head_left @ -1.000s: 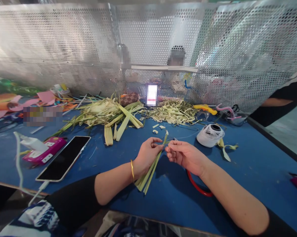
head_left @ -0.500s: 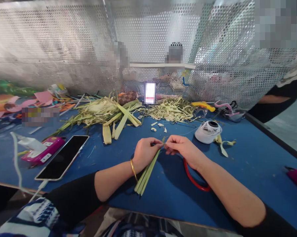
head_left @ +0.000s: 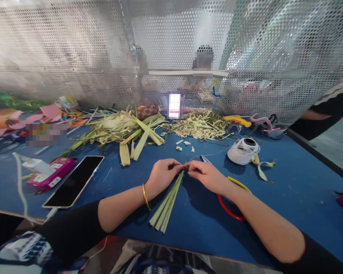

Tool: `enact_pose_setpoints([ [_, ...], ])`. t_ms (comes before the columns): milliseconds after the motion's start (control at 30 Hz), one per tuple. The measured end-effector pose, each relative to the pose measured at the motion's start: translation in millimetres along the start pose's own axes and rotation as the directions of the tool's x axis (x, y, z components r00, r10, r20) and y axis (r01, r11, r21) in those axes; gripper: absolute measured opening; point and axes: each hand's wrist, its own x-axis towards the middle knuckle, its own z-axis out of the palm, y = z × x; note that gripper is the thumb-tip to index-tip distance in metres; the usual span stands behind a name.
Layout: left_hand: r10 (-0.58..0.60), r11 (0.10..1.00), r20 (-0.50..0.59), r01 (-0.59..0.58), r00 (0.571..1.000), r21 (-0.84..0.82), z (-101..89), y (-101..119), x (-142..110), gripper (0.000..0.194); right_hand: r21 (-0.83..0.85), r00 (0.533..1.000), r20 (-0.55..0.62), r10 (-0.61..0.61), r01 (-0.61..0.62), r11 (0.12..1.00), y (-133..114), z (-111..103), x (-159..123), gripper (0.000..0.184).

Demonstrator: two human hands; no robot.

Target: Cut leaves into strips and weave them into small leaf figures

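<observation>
A bundle of several narrow green leaf strips (head_left: 167,203) slants over the blue table, its loose ends fanned towards me. My left hand (head_left: 163,177), with a gold bangle at the wrist, pinches the bundle's gathered top end. My right hand (head_left: 206,177) is closed in a pinch right beside the left fingertips, at that same end. A fine white thread (head_left: 217,153) runs from the white spool (head_left: 243,151) towards my right fingers. Beneath the right forearm lie scissors (head_left: 227,209) with red and yellow handles, partly hidden.
Piles of corn husks (head_left: 117,127) and shredded strips (head_left: 202,125) lie at the back, before a perforated metal screen (head_left: 171,34). A phone (head_left: 74,182) and a pink box (head_left: 53,175) are on the left. People are beyond the screen and at the right.
Both hands have shifted slightly left with the strips. The strips' lower ends are spread wider, and more of the scissors shows by my right forearm.
</observation>
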Motion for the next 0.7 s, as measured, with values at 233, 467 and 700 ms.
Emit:
enact_pose_setpoints([
  [233,-0.11,0.929,0.277,0.198,0.955,-0.314,3.6,3.2,9.4,0.014,-0.077,1.0,0.014,-0.007,0.008,0.997,6.6,-2.7,1.6,0.011],
  [467,-0.279,0.857,0.346,0.395,0.896,-0.332,1.4,9.9,22.3,0.01,-0.095,0.997,-0.03,-0.078,0.075,0.993,2.9,-2.9,0.8,0.011],
  [700,-0.302,0.866,0.365,0.414,0.881,-0.282,1.6,11.0,23.3,0.017,0.115,0.973,-0.073,0.218,-0.209,0.971,-4.1,-6.2,-1.3,0.015],
])
